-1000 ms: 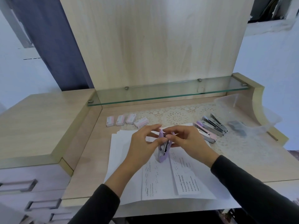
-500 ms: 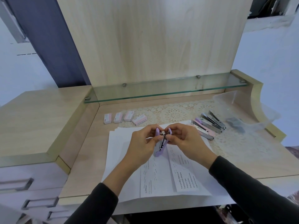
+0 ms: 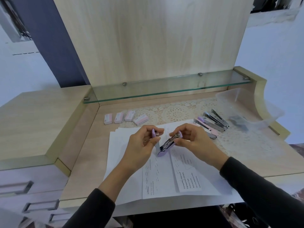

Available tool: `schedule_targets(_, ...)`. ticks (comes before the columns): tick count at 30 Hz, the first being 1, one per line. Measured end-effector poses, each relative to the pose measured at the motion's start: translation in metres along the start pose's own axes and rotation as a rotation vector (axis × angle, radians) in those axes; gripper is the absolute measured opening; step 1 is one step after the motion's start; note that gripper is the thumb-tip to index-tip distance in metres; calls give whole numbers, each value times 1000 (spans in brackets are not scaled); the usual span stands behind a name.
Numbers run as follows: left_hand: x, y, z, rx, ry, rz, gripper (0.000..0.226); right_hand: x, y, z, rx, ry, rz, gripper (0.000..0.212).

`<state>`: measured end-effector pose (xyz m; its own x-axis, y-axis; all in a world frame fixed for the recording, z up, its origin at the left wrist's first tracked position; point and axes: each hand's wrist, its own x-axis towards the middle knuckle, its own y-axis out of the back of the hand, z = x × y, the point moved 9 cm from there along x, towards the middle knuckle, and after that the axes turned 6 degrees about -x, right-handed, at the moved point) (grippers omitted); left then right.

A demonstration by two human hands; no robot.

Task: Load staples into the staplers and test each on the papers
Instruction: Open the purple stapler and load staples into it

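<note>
Left hand (image 3: 143, 142) grip: fingers pinched on raised lilac lid. Right hand (image 3: 192, 139) grip: fingertips clamped on far end of metal staple channel. Small lilac plastic stapler (image 3: 164, 148) hinged open, near end on white printed papers (image 3: 125, 162), mid light wooden counter (image 3: 88, 162). Staples in channel: cannot tell. Four pink-white staple boxes (image 3: 125, 117) far left; row of pink, lilac and chrome staplers (image 3: 212, 124) far right, apart from hands. Judgement: loading step in hand; testing and other staplers likely left.

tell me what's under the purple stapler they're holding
White papers spread on the desk, with two printed slips on top. The purple stapler, opened between the left hand and right hand, covers the spot beneath its tip.
</note>
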<state>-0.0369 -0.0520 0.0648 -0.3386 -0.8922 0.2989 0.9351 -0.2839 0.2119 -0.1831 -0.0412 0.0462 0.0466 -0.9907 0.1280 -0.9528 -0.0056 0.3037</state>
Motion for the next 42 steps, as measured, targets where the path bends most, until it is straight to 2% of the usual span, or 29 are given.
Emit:
schedule_targets(5, -8, 21, 9, 195, -138, 89, 22, -1, 19, 11, -265, -65, 21, 15)
schedule_targets(8, -16, 41, 0, 265, -133, 91, 25, -4, 26, 17, -425, -29, 62, 20)
schedule_targets(11, -26, 52, -21, 398, -79, 18, 26, -10, 28, 26, -384, -37, 104, 14)
schedule_targets(14, -35, 52, -33, 542, -75, -24, 18, -14, 27, 33, -326, -45, 160, 14)
schedule_targets(17, -33, 43, -32, 677, -131, -83, 33, -17, 27, 33, -302, -37, 205, 15)
schedule_targets(20, -26, 21, -24, 717, -165, -204, 39, -19, 28, 31, -298, -28, 210, 15)
schedule_targets(23, -20, -11, -17, 783, -201, -339, 35, -20, 29, 35, -286, -24, 214, 14)
schedule_targets(27, -11, -43, -4, 959, -347, -440, 39, -18, 30, 37, -287, 4, 233, 15)
schedule_targets(31, -3, -53, -16, 1129, -247, -588, 55, -17, 31, 37, -308, 29, 241, 15)
schedule_targets(42, 2, -56, -23, 1174, -197, -648, 55, -18, 28, 38, -310, -11, 224, 10)
